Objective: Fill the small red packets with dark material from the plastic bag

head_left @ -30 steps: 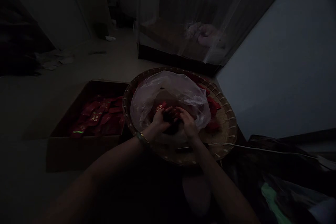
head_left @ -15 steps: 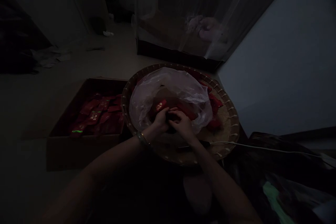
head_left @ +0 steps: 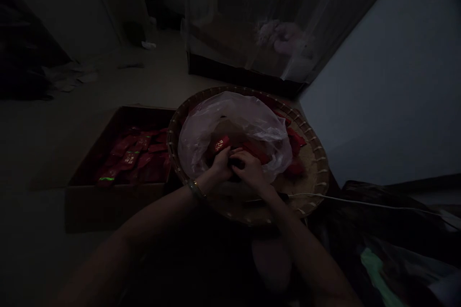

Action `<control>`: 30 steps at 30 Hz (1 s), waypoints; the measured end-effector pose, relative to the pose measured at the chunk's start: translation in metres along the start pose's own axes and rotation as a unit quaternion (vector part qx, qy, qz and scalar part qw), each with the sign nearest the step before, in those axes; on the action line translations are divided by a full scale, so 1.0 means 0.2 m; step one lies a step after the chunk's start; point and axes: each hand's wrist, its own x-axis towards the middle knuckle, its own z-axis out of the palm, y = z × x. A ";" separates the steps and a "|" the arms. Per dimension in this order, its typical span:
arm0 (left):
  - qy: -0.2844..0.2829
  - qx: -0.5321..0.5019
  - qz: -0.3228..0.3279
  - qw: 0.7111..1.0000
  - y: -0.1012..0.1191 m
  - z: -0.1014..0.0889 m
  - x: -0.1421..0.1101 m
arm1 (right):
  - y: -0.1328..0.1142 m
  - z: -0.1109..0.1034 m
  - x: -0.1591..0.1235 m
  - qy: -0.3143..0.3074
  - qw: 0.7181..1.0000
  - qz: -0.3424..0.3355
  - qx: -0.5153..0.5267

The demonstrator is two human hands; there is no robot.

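My left hand [head_left: 219, 167] and my right hand [head_left: 249, 169] sit close together inside a clear plastic bag [head_left: 201, 139], which lies in a round woven bamboo tray [head_left: 304, 122]. A red packet with gold print [head_left: 221, 144] rests against my left fingers and seems held there. My right hand curls over a dark mass beside another red packet [head_left: 256, 152]. The hands hide what lies between them. Loose red packets [head_left: 295, 143] lie on the tray outside the bag, to the right.
An open cardboard box [head_left: 118, 192] full of red packets stands left of the tray. A white cable [head_left: 360, 199] runs off to the right. A mosquito net [head_left: 248, 19] hangs behind, and a pale wall [head_left: 378, 81] rises at right.
My hands have drawn closer, with the fingers now meeting over the dark mass. The red packet by my right hand has come into view, and the camera has shifted slightly.
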 end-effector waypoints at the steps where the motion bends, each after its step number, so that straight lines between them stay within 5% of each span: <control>1: 0.011 -0.012 -0.010 1.000 0.00 0.00 0.00 | -0.02 0.00 0.00 -0.006 1.000 -0.009 -0.007; 4: 0.046 -0.050 -0.046 0.997 0.03 0.00 -0.02 | -0.04 -0.01 -0.02 0.025 0.999 -0.022 -0.019; 6: 0.044 -0.063 -0.053 0.996 0.05 0.01 -0.04 | -0.01 -0.01 -0.04 0.105 0.994 -0.014 0.021; 10: 0.041 -0.068 -0.015 0.997 0.05 0.05 -0.08 | 0.10 0.03 -0.06 0.240 0.932 0.090 0.256; 14: 0.044 0.050 0.090 0.994 -0.02 0.07 -0.08 | 0.20 0.10 -0.03 0.172 0.857 0.239 0.424; 18: -0.015 0.196 0.200 0.960 -0.05 0.07 -0.09 | 0.22 0.14 -0.01 0.128 0.840 0.253 0.463; 23: -0.062 0.228 0.274 0.932 0.06 0.07 -0.13 | 0.15 0.12 -0.04 0.153 0.806 0.280 0.498; 30: 0.010 0.241 0.165 0.956 0.14 0.02 -0.17 | 0.04 0.01 -0.06 0.147 0.792 0.257 0.534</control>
